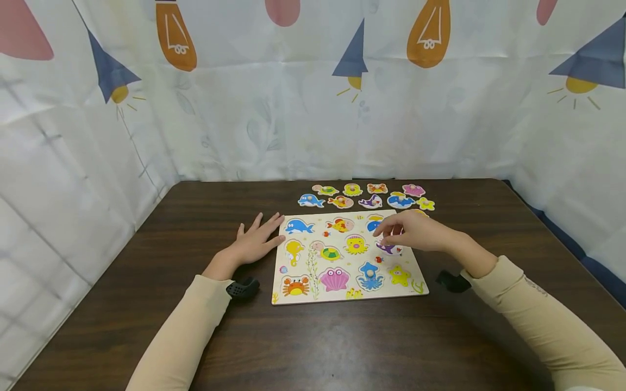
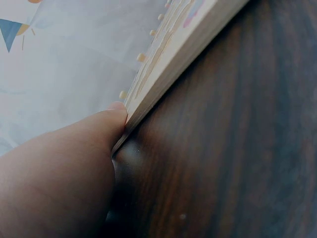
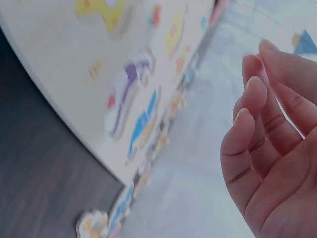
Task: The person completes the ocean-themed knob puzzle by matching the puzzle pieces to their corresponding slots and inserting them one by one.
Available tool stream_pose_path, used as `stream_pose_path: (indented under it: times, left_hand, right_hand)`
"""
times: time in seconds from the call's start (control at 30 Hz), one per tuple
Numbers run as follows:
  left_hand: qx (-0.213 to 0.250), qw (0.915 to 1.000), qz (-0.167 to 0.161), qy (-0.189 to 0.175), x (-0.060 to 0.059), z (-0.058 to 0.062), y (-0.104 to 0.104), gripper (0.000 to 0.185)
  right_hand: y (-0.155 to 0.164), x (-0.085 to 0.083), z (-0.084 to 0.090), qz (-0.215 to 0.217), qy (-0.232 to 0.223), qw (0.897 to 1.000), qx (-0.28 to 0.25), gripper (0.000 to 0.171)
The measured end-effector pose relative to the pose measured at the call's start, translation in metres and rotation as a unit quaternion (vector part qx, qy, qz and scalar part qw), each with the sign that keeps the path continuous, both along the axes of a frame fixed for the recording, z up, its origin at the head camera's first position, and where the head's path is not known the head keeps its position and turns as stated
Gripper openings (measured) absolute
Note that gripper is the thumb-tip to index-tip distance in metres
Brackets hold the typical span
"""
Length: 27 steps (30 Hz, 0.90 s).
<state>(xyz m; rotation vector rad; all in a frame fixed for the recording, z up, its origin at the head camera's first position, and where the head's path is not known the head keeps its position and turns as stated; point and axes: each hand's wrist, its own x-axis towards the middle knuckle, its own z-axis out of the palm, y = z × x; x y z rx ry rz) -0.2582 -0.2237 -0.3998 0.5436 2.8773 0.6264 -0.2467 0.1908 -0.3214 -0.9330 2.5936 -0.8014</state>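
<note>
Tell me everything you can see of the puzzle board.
The puzzle board is a thin, pale, rectangular sheet that looks like wood, bearing colourful sea creatures such as a crab and an octopus. The blue squid shows a knob, so its piece appears fitted. The board lies flat on the dark table, slightly skewed, with loose pieces beyond its far edge. The left hand touches its left edge; the right hand hovers over its far right part, partly hiding it.
</note>
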Motion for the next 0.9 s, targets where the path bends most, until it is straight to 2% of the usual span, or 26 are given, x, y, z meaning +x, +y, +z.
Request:
stream_pose_path:
  times: [0.17,0.37,0.9]
  left_hand:
    - [0.004,1.0,-0.001,-0.001,-0.001,-0.001,0.0,0.072]
    - [0.001,1.0,-0.003,0.0,-0.002,-0.002,0.001,0.074]
    - [0.003,1.0,0.002,0.001,0.002,0.0,0.0,0.072]
  right_hand:
    - [0.017,-0.008,0.009,-0.048,-0.002,0.998,-0.044,0.025]
    - [0.038,-0.018,0.013,-0.094,0.026,0.993,-0.063,0.026]
    - [0.082,-0.054,-0.016,-0.13,-0.011,0.988,-0.085,0.03]
